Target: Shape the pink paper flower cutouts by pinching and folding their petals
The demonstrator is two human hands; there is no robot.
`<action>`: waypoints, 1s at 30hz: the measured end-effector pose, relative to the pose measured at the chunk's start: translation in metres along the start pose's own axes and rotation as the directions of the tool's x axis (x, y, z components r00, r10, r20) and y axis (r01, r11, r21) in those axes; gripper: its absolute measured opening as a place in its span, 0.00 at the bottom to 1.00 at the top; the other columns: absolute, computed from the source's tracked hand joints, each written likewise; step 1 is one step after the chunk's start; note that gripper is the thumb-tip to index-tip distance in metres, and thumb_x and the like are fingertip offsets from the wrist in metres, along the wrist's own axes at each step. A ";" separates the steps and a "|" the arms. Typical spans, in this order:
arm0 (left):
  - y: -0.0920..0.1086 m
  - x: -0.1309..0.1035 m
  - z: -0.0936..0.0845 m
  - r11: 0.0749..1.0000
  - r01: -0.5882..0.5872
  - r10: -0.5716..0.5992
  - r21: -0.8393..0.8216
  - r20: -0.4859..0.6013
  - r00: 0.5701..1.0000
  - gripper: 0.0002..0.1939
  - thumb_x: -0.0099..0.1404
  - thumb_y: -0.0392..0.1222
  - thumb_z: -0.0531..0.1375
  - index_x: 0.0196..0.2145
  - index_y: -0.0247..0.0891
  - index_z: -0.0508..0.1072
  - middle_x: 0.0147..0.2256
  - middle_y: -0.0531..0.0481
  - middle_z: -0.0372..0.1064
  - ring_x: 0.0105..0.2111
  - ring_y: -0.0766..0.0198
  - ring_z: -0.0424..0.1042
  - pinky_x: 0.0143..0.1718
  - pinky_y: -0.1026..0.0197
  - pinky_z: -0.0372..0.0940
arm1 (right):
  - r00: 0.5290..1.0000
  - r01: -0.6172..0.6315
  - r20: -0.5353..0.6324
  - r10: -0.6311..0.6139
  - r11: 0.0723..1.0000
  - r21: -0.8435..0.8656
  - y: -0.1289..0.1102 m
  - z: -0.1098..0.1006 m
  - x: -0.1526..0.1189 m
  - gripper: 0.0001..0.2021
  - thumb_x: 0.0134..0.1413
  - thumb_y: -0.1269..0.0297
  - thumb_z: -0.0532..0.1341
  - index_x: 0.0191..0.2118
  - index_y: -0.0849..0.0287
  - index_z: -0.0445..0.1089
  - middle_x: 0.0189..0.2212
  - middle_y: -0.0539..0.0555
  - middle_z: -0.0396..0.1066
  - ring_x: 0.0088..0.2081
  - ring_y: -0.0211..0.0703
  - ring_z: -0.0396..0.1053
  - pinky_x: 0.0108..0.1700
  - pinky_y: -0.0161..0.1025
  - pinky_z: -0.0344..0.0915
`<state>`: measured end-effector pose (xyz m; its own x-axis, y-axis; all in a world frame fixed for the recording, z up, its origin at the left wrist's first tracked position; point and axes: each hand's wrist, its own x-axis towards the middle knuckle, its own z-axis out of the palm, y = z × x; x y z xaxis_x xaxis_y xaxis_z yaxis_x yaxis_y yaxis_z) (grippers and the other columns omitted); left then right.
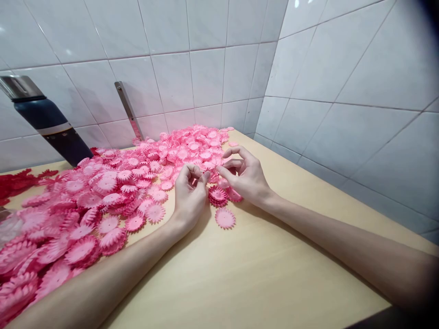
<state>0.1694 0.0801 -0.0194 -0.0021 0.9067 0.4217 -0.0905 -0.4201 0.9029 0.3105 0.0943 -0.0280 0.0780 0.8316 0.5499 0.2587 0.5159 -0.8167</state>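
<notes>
My left hand (191, 194) is closed in a pinch, thumb against the bent fingers; whatever it holds is too small to make out. Facing it from the right, my right hand (245, 176) has its thumb and index finger apart and the other fingers curved. Just below the hands lies a small stack of dark pink scalloped discs (217, 195). A single light pink disc (225, 218) rests flat on the table in front of that stack. Behind and left of my hands spreads a large heap of pink scalloped discs (133, 173).
A dark blue bottle (51, 123) with a metal cap stands at the back left, beside red pieces (20, 183). A metal strip (126, 107) leans on the tiled wall (171, 77). The wooden table (247, 274) meets tiled walls behind and right.
</notes>
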 end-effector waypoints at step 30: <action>-0.002 -0.002 0.000 0.997 0.077 -0.077 0.010 0.113 0.991 0.05 0.60 0.35 0.59 0.31 0.38 0.63 0.25 0.56 0.60 0.25 0.70 0.59 0.28 0.66 0.56 | 0.997 -0.076 0.023 0.073 0.983 0.165 0.008 -0.005 0.007 0.14 0.47 0.62 0.67 0.40 0.59 0.67 0.20 0.44 0.60 0.22 0.35 0.60 0.23 0.34 0.60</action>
<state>0.1698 0.0795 -0.0223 0.1176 0.9266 0.3573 -0.0804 -0.3497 0.9334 0.3181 0.1034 -0.0301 0.0743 0.8714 0.4848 0.0898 0.4784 -0.8736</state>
